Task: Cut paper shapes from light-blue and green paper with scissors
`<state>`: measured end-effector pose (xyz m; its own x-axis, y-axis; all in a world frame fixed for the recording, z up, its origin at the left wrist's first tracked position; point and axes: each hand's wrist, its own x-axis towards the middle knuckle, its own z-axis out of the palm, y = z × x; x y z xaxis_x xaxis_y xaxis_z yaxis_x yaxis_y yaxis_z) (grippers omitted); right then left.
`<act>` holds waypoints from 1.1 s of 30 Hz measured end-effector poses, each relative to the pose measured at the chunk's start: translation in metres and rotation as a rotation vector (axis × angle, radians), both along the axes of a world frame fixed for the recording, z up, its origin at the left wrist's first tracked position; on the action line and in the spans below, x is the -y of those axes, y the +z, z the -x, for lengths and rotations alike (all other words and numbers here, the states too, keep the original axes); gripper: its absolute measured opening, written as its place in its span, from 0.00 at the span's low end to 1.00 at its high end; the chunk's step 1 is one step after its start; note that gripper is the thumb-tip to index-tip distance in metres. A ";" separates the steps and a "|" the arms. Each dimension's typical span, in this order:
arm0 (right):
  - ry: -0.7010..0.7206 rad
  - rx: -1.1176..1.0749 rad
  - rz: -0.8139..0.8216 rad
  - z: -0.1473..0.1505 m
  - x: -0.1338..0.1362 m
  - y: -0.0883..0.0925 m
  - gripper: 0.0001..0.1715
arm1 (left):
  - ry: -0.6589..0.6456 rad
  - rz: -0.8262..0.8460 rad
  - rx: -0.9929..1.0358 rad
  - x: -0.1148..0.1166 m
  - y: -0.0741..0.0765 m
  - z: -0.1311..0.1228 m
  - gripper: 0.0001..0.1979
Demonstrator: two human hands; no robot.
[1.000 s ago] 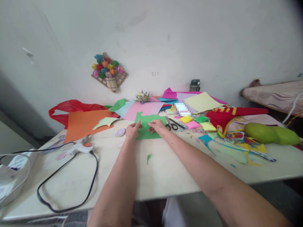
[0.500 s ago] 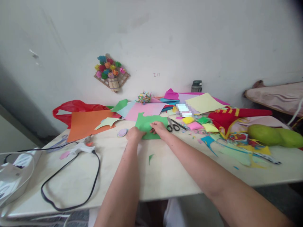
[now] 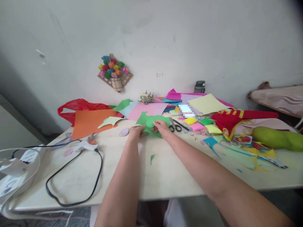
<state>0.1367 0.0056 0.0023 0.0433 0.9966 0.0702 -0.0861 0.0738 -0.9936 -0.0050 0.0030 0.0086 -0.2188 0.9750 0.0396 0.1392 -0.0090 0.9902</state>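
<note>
A green sheet of paper (image 3: pixel 163 119) with a ragged top edge is between my two hands. My left hand (image 3: pixel 136 130) grips its left side, thumb and fingers closed. A lighter green round paper piece (image 3: pixel 150 122) lies over the sheet, and my right hand (image 3: pixel 161 127) pinches its right side; whether those fingers also hold the sheet is hidden. Black-handled scissors (image 3: pixel 175 127) lie just right of my right hand, beside a black pen (image 3: pixel 181 125). Left of my left hand is a small stack of pale paper circles (image 3: pixel 124 131).
A white glue gun (image 3: pixel 85 146) with a looped black cord and a power strip (image 3: pixel 28 160) occupy the left. Orange paper (image 3: pixel 82 123) lies behind them. Coloured clay packets (image 3: pixel 198 126), paper scraps and a green fruit-like object (image 3: pixel 267 135) are on the right.
My hands have lifted and tilted the green sheet, and the round green piece shows more fully over it. The whole view has shifted slightly.
</note>
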 end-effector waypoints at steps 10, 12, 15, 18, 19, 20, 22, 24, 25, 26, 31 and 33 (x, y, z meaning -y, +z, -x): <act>0.045 -0.127 -0.092 -0.003 -0.005 -0.001 0.09 | -0.060 0.050 -0.218 -0.004 -0.006 -0.005 0.08; 0.039 -0.161 -0.104 -0.004 -0.006 0.000 0.10 | -0.001 -0.031 -0.222 -0.008 -0.010 -0.006 0.07; 0.023 -0.176 -0.098 -0.006 -0.009 0.001 0.10 | 0.072 -0.111 -0.246 -0.014 -0.013 -0.007 0.07; 0.002 -0.133 -0.057 -0.006 -0.010 0.001 0.09 | 0.124 -0.108 -0.209 -0.018 -0.016 -0.006 0.07; -0.001 -0.104 -0.040 -0.006 -0.010 0.000 0.09 | 0.129 -0.095 -0.180 -0.018 -0.016 -0.006 0.07; 0.000 -0.070 -0.025 -0.006 -0.010 -0.001 0.08 | 0.126 -0.079 -0.140 -0.018 -0.016 -0.005 0.07; 0.005 0.010 -0.009 -0.005 -0.010 -0.003 0.08 | 0.080 -0.032 -0.016 -0.016 -0.015 -0.005 0.06; 0.013 0.084 -0.022 -0.004 -0.011 -0.006 0.08 | -0.015 0.029 0.165 -0.012 -0.011 -0.004 0.03; 0.018 0.116 -0.037 -0.003 -0.012 -0.008 0.08 | -0.074 0.058 0.265 -0.010 -0.009 -0.004 0.01; 0.023 0.146 -0.049 -0.003 -0.012 -0.009 0.08 | -0.127 0.080 0.352 -0.008 -0.007 -0.003 0.01; 0.037 0.252 -0.099 -0.003 -0.017 -0.014 0.09 | -0.239 0.173 0.562 -0.001 0.004 0.000 0.08; 0.036 0.295 -0.126 -0.002 -0.020 -0.017 0.10 | -0.248 0.239 0.629 0.001 0.008 0.002 0.07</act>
